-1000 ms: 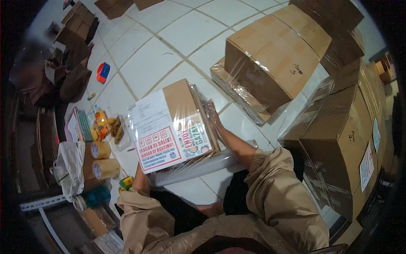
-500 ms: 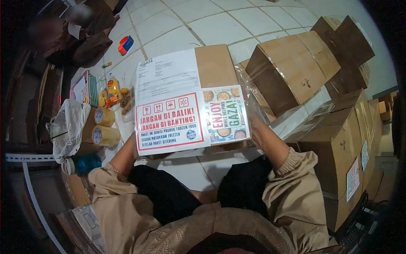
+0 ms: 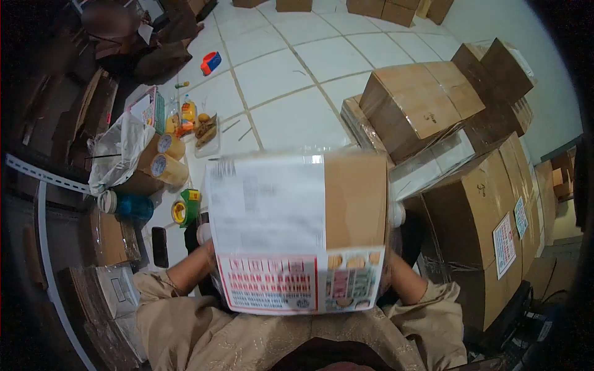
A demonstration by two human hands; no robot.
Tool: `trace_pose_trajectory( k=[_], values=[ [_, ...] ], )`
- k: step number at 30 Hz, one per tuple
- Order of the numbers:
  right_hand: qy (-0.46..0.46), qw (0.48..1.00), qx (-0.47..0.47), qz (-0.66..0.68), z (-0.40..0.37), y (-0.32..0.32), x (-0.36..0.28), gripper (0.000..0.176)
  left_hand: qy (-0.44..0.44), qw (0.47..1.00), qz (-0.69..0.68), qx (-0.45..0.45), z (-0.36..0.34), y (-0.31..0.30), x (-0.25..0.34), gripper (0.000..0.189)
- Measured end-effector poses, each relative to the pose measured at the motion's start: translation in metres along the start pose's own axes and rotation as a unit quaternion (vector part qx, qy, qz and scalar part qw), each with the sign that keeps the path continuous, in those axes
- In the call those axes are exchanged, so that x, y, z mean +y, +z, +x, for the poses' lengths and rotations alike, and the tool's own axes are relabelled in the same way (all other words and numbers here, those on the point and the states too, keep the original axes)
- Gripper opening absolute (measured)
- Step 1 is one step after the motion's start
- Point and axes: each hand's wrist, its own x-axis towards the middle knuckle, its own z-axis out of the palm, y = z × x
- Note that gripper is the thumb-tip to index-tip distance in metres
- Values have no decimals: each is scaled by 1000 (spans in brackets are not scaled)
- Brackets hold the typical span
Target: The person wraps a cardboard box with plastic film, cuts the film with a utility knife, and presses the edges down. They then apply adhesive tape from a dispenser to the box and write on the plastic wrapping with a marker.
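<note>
A cardboard box (image 3: 356, 198) is held up close to my body, its top blurred by motion. White printed sheets (image 3: 266, 207) and a red-lettered label (image 3: 270, 283) cover much of that top, with a colourful card (image 3: 352, 278) at the near right corner. My left hand (image 3: 209, 249) supports the box's left side and my right hand (image 3: 388, 267) its right side. The box hides most of the fingers of both.
To the right stand large taped cartons (image 3: 458, 204) and a smaller taped box (image 3: 427, 102). On the left are tape rolls (image 3: 170, 168), a green tape dispenser (image 3: 185, 208), a phone (image 3: 159, 247), a blue jar (image 3: 133, 205) and a white bag (image 3: 120, 148). A person (image 3: 154, 59) is at upper left.
Both hands have brought the box up off the floor area and nearer my body. The tape dispenser and phone at left have come into view, and the camera view has shifted.
</note>
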Motion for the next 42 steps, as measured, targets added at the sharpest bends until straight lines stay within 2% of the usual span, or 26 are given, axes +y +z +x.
trace_pose_trajectory(
  k=[1,2,4,5,9,12,16,18,20,22,23,24,26,27,29,34,36,37,39,42],
  values=[
    [-30,999,-12,-22,-12,-8,8,26,4,1000,7,9,0,-4,3,37],
    [-40,999,-18,-21,-21,-18,15,26,10,1000,16,16,1,-8,6,37],
    [10,999,-16,41,-32,-34,29,23,20,999,30,22,0,-13,9,37],
    [2,1000,4,27,-35,-36,31,23,22,999,34,21,-4,-12,11,37],
    [-2,1000,-5,22,-64,-5,4,20,22,998,47,23,-19,-9,16,37],
    [-36,994,-37,-99,-56,-12,-2,20,25,997,61,34,-21,-16,16,37],
    [-78,961,-67,-258,-32,-48,-13,20,29,996,75,39,-23,-22,15,38],
    [74,954,-83,-279,28,-95,-38,26,31,996,77,42,-24,-20,16,38],
    [-143,885,-136,-421,30,-29,-97,40,32,995,80,46,-22,-20,18,38],
    [-121,831,-308,-447,40,29,-118,54,34,995,87,44,-23,-21,19,38],
    [-121,832,-308,-445,46,49,-109,54,34,994,92,42,-25,-21,18,38],
    [-6,795,-375,-478,55,70,-96,60,35,994,98,41,-25,-24,17,38],
    [216,668,-489,-518,75,99,-73,71,34,992,114,48,-22,-35,12,38],
    [210,665,-495,-519,87,99,-60,71,30,991,122,52,-22,-41,8,39],
    [227,621,-559,-500,105,95,-26,73,19,989,134,59,-23,-49,-1,39],
    [228,628,-528,-524,116,86,-16,66,1,989,134,63,-15,-45,-16,39],
    [224,659,-500,-515,114,85,-17,61,-4,991,124,55,-15,-34,-19,39],
    [232,656,-500,-516,112,87,-17,61,-8,991,120,51,-16,-29,-21,39],
    [269,682,-482,-480,110,94,-17,58,-15,992,116,49,-15,-24,-23,39],
    [279,671,-490,-481,120,94,-10,56,-10,992,116,48,3,-22,-28,40]
  ],
)
